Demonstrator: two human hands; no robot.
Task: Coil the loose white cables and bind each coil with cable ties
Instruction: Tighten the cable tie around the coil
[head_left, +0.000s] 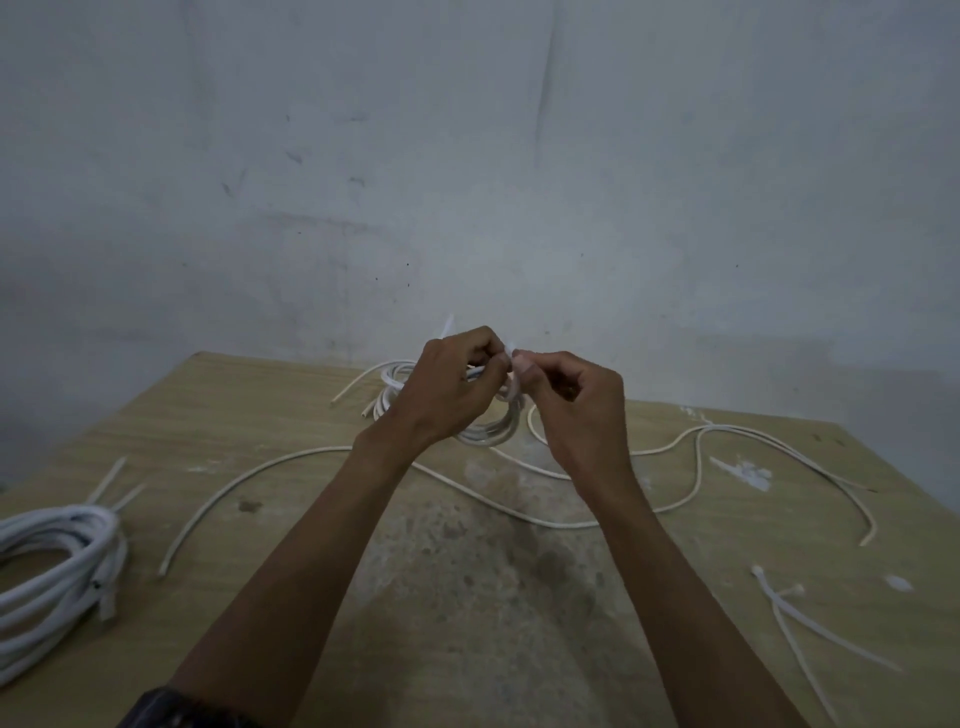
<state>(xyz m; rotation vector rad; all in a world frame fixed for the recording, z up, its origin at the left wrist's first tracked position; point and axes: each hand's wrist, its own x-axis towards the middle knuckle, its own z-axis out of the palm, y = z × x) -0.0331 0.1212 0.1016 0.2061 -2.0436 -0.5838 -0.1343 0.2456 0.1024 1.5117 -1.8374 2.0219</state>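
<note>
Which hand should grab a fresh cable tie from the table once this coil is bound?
Right, probably. The spare cable ties lie on the table's near right side, beside the right forearm; the left hand holds the small coil and would have to cross over.

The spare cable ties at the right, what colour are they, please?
White cable ties, seen clearest in the head view.

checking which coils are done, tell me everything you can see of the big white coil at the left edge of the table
The big white coil lies flat on the wooden table at its left edge, partly cut off by the frame. It is several loops of thick, smooth white cable, pinched together at its right end, where two thin tie tails stick out. One cut cable end points toward the viewer. Neither hand touches it.
</note>
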